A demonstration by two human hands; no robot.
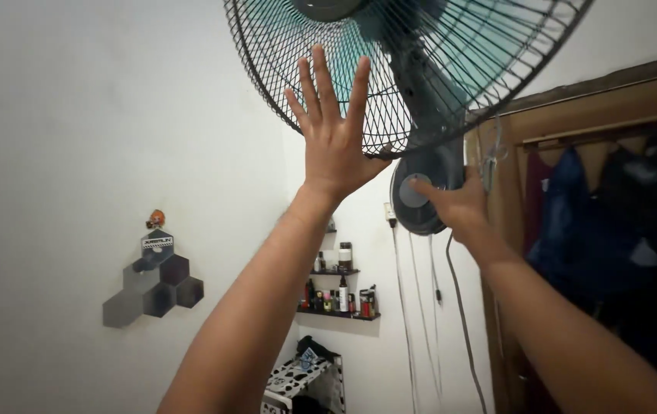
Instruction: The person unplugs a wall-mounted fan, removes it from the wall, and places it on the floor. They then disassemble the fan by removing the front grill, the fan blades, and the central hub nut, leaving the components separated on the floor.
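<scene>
A wall-mounted fan with a black wire guard [282, 69] and teal blades hangs overhead. My left hand [334, 130] is raised flat against the lower part of the guard, fingers spread, holding nothing. My right hand [455, 203] grips the fan's round dark base [420, 195] below the motor, thumb lying across its grey centre disc. The fan's top runs out of view.
Cords [458, 307] hang from the fan down the white wall. Small wall shelves [340, 307] carry bottles. Dark hexagon wall pieces [156, 287] sit at the left. A wooden frame with hanging clothes [612, 215] stands at the right. A patterned rack [305, 379] is below.
</scene>
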